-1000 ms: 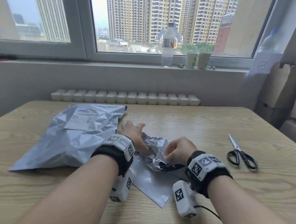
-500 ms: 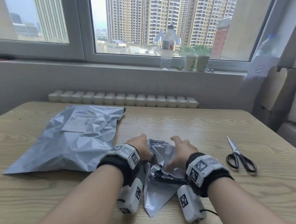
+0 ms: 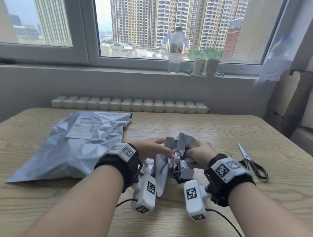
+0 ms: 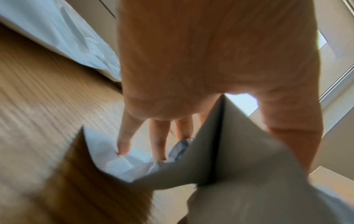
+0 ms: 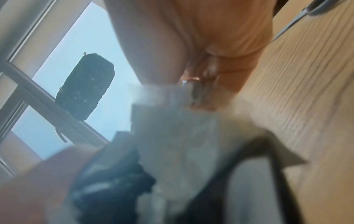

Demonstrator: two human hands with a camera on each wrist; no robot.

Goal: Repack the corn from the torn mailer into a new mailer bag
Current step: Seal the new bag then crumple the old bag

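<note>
A crumpled grey torn mailer [image 3: 181, 145] is bunched up between my two hands above the table's middle. My right hand [image 3: 200, 153] grips it with curled fingers, a blurred sight in the right wrist view [image 5: 201, 60]. My left hand [image 3: 154, 149] presses against the wad from the left. Its fingers [image 4: 159, 144] are straight, and their tips touch the plastic [image 4: 239, 174]. A larger grey mailer [image 3: 76, 149] with a white label [image 3: 85, 128] lies flat on the table to the left, apart from both hands. No corn is visible.
Black-handled scissors [image 3: 250, 163] lie on the wooden table [image 3: 179, 225] just right of my right wrist. A water bottle [image 3: 175, 49] and two cups [image 3: 206, 66] stand on the window sill. Cardboard boxes [image 3: 305, 113] are stacked at the right.
The torn mailer went from lying partly flat to being squeezed into a tight wad. Both hands closed in on it and lifted it slightly.
</note>
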